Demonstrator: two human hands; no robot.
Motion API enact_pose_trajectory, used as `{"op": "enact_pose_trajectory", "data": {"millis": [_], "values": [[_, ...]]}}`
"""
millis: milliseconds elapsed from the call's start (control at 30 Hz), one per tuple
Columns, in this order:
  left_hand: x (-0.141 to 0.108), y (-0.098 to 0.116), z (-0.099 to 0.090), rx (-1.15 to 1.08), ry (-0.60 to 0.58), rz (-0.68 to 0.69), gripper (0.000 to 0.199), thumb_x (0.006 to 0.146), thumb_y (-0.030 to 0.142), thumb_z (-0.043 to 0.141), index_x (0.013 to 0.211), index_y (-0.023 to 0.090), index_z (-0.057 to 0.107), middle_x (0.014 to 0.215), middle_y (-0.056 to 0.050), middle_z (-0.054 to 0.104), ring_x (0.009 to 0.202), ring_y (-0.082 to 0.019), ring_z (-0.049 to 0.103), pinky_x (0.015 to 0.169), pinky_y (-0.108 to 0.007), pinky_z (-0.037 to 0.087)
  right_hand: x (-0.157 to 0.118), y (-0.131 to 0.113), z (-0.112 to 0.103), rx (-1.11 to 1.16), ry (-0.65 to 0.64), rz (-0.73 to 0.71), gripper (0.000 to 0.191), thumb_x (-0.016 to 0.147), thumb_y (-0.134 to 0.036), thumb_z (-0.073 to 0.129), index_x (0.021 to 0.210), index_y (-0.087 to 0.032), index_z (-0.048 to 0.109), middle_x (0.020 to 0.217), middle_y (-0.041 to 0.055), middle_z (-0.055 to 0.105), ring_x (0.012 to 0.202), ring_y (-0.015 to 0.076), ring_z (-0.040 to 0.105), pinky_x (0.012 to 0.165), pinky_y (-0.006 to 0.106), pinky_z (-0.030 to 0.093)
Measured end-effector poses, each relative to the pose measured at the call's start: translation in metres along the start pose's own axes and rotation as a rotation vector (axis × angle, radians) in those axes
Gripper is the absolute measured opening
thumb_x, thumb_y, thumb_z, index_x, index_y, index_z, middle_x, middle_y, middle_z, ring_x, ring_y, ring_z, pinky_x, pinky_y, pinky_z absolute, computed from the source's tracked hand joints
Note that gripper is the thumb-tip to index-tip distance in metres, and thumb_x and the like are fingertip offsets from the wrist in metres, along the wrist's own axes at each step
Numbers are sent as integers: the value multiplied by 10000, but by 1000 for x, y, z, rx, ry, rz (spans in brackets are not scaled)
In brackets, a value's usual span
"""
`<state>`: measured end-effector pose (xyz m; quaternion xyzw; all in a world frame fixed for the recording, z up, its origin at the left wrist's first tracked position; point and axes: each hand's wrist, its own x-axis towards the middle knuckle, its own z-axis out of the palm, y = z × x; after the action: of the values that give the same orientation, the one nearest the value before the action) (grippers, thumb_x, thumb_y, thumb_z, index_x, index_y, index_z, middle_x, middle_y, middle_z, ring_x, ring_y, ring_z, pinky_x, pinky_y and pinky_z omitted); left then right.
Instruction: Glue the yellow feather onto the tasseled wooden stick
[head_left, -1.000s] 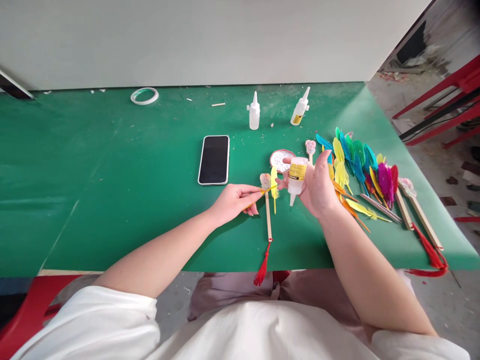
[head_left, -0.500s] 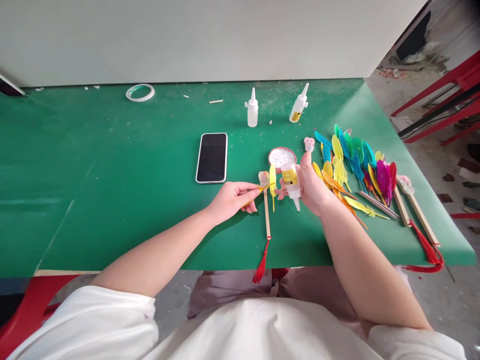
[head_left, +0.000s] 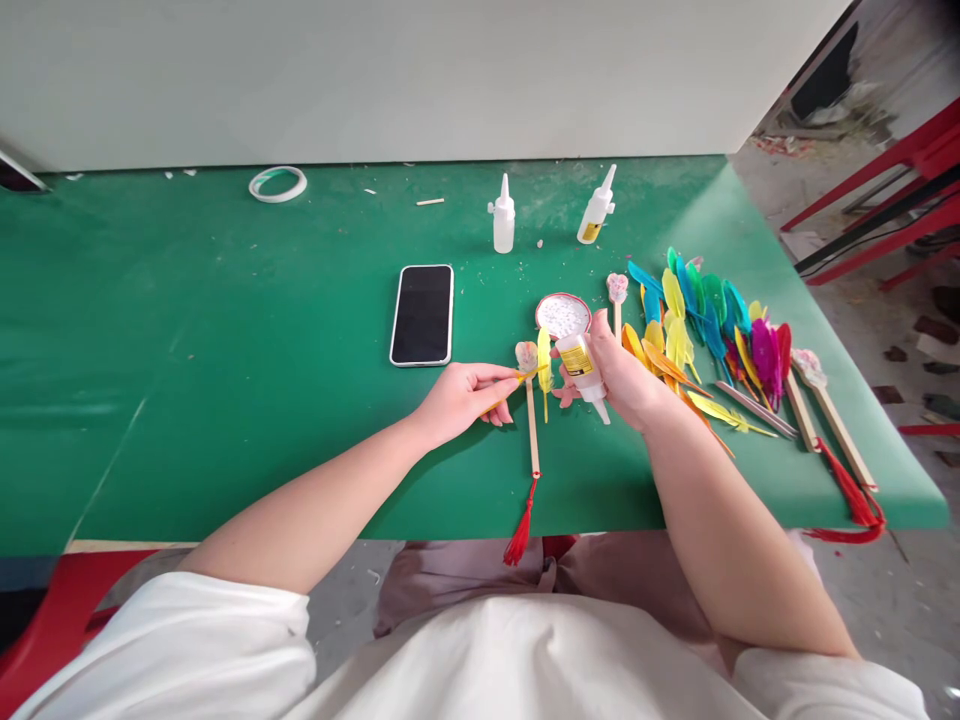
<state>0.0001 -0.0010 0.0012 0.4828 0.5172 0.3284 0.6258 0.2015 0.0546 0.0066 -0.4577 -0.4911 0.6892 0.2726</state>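
Note:
Between the fingertips of my left hand (head_left: 474, 398) is a thin orange-yellow feather (head_left: 527, 374), its end over a wooden stick (head_left: 532, 430) with a pinkish decorated head and a red tassel (head_left: 519, 530). My right hand (head_left: 628, 370) is closed around a glue bottle (head_left: 581, 366) with a yellow label, tilted so its nozzle points down. A yellow feather (head_left: 544, 365) lies just right of the stick, between my hands. Beyond the bottle sits a round red-rimmed dish (head_left: 563, 298) of small white bits. Another stick with a pink decorated head (head_left: 617, 288) lies past my right thumb.
Colourful feathers (head_left: 709, 315) are piled on the right, beside more tasselled sticks (head_left: 840, 415). A phone (head_left: 421, 315) lies left of centre. Two glue bottles, one plain (head_left: 504, 220) and one labelled (head_left: 596, 212), stand at the back. A tape roll (head_left: 277, 185) lies at the back left.
The glue bottle in my right hand has turned slightly, its nozzle shifting to the right. My right thumb has moved left, uncovering more of the far stick. My left hand has stayed put.

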Motion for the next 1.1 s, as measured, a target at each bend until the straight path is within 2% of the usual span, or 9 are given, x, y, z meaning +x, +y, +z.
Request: {"op": "enact_pose_trajectory", "data": {"millis": [267,467,667,900,1100], "values": [[0,-1,0,20,8,-8,397,756,416,612,1020,121,629,539,-13,625,489,-97,576,491,-186,485,2,3,-4,3,-9,-2,621,717,-743,327,800,-206,626,490,3,536,413,146,557,466,297,476],[0,-1,0,22,0,-2,378,763,405,608,1021,130,629,539,-9,624,495,-96,579,490,-181,480,-1,3,-4,-60,-1,59,607,744,-718,322,859,-197,613,493,-10,524,433,162,578,505,316,491],[0,0,0,27,9,-16,407,757,419,609,1034,121,624,542,-16,625,501,-103,583,494,-189,484,-2,-1,-2,-69,23,44,564,743,-701,356,761,-202,617,462,-22,515,403,150,566,447,290,476],[0,0,0,23,2,-16,389,761,409,607,1030,129,628,537,-11,625,491,-96,576,494,-184,479,-2,0,-4,-80,-1,1,609,721,-718,371,785,-170,627,491,4,543,381,156,560,416,297,470],[0,1,0,14,-2,-12,371,766,395,606,1026,131,630,539,-9,625,490,-91,574,491,-176,474,-3,2,-4,-135,12,63,653,722,-748,301,817,-182,613,502,-6,532,402,157,562,472,327,495]]}}
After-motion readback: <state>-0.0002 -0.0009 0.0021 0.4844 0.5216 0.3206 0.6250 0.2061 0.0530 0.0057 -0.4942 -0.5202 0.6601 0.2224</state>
